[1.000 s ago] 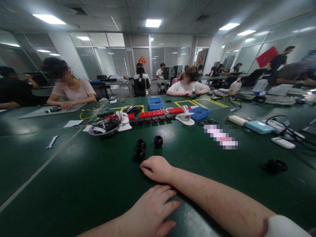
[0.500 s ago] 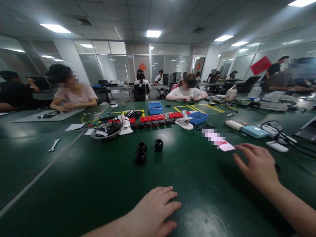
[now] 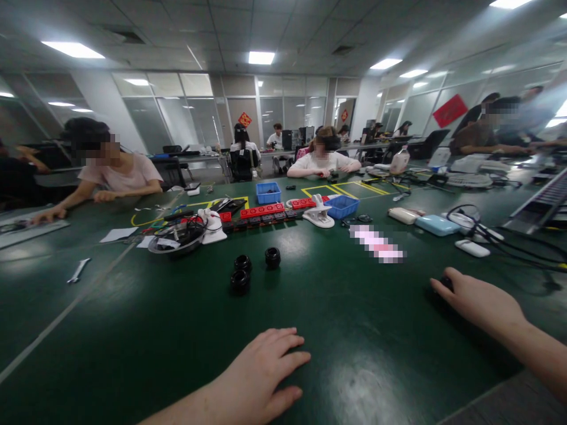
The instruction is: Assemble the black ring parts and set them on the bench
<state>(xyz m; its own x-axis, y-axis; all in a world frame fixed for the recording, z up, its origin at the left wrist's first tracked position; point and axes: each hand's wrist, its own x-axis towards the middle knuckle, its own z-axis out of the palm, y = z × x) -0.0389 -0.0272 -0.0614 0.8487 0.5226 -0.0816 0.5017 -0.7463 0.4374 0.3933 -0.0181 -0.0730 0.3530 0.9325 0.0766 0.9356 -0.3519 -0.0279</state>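
Though mostly hidden, black part [image 3: 446, 283] under right hand [image 3: 481, 302].

black part [image 3: 446, 283] mostly hidden under right hand [image 3: 481, 304], left hand's [image 3: 261, 378] forearm cut off by bottom edge

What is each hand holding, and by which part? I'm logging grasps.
The left hand lies flat on the green table, holding nothing. The right hand covers a black round part from above; a closed grip cannot be told.
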